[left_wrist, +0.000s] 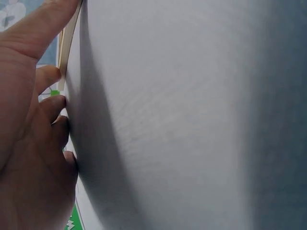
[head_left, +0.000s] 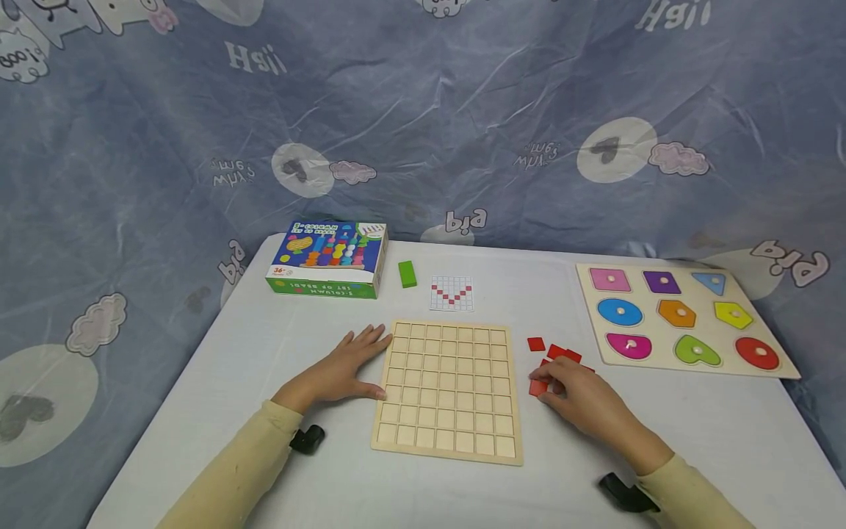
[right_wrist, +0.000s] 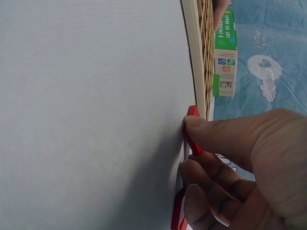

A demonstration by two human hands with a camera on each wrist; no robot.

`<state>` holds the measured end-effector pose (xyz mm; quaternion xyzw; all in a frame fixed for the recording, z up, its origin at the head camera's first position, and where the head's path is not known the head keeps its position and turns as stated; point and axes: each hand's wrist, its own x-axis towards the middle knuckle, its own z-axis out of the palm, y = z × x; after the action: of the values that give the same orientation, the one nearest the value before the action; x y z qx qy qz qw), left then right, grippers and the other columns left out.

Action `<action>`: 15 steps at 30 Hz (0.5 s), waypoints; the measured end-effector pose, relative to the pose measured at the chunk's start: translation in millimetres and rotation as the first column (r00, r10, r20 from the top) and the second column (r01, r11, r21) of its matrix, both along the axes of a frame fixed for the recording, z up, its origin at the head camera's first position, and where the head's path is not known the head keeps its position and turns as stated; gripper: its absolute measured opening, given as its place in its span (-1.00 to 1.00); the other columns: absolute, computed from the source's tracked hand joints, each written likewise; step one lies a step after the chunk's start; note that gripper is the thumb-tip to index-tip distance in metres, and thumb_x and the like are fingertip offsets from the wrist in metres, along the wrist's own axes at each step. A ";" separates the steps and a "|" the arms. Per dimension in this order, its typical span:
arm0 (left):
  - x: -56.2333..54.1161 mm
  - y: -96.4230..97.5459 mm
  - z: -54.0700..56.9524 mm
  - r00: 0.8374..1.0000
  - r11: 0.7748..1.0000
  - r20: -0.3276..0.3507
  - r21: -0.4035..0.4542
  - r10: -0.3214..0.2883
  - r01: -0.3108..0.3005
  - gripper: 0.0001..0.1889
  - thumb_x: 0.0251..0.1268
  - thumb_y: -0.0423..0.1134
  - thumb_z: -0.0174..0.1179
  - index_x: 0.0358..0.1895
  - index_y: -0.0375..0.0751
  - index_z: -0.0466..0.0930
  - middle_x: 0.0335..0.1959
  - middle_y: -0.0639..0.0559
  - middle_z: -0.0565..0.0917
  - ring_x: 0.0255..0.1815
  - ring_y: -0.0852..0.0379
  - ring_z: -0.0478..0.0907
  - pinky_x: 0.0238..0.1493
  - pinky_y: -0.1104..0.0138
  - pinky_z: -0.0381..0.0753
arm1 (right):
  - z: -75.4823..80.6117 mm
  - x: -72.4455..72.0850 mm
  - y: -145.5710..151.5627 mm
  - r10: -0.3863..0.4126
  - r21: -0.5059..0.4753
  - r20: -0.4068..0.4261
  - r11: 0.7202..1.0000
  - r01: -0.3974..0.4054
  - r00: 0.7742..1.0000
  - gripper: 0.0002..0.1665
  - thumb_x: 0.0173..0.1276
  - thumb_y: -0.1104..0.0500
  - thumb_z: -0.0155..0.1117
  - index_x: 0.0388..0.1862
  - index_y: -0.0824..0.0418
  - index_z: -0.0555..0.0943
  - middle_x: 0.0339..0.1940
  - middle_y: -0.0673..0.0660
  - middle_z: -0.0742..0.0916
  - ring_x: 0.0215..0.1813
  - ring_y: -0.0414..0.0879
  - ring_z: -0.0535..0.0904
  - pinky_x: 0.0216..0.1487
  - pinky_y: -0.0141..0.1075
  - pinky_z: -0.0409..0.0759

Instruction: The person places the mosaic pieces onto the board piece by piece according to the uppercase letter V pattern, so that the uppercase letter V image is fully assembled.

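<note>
A light wooden board with a grid of square recesses (head_left: 448, 397) lies flat in the middle of the table. My left hand (head_left: 340, 369) rests at its left edge, fingers spread, with the thumb and a fingertip at the rim. To the right of the board, my right hand (head_left: 584, 397) pinches a red square tile (right_wrist: 193, 136) between thumb and fingers, low over the tabletop. Several more red tiles (head_left: 556, 352) lie partly under that hand. One red tile (head_left: 536, 344) sits apart from them, nearer the board.
Behind the board lies a small pattern card (head_left: 452, 294) with red squares in a V. A green block (head_left: 407, 274) and a bead-set box (head_left: 328, 259) stand to its left. At the right back is a shape puzzle board (head_left: 667, 345) with knobbed pieces.
</note>
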<state>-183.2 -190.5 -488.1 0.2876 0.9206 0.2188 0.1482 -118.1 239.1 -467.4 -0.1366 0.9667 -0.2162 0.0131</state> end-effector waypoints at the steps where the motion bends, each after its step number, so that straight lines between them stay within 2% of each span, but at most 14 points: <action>1: -0.1 -0.3 0.1 1.000 1.000 0.002 -0.004 0.000 0.000 0.15 0.07 0.31 0.42 0.66 -0.03 0.01 0.69 -0.08 -0.09 0.69 -0.08 -0.26 0.63 -0.06 -0.31 | 0.0 0.1 0.0 0.004 -0.003 -0.002 1.000 -0.004 1.000 -0.60 0.13 0.21 0.62 -0.03 0.09 0.74 -0.35 -0.08 0.57 -0.30 -0.19 0.47 -0.36 -0.35 0.53; 9: 0.2 -1.3 2.3 1.000 1.000 0.006 0.005 -0.013 0.013 0.15 0.07 0.27 0.43 0.66 -0.07 0.02 0.68 -0.12 -0.09 0.68 -0.13 -0.25 0.63 -0.09 -0.29 | 0.3 1.0 -0.8 0.007 0.000 -0.001 1.000 -0.007 1.000 -0.57 0.09 0.19 0.65 -0.05 0.06 0.69 -0.28 -0.10 0.65 -0.27 -0.18 0.50 -0.28 -0.33 0.62; 15: 0.6 -0.5 3.1 1.000 1.000 0.009 -0.014 -0.014 0.015 0.16 0.07 0.29 0.41 0.66 -0.06 0.00 0.69 -0.10 -0.10 0.68 -0.12 -0.25 0.63 -0.08 -0.29 | 0.7 1.1 -0.9 0.033 -0.002 -0.032 0.999 -0.033 0.999 -0.61 0.15 0.26 0.59 -0.04 0.07 0.69 -0.15 -0.02 0.74 -0.17 -0.11 0.62 -0.07 -0.08 0.73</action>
<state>-182.6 -191.0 -485.0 0.2923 0.9192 0.2126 0.1561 -117.0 238.2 -466.7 -0.1561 0.9641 -0.2150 0.0013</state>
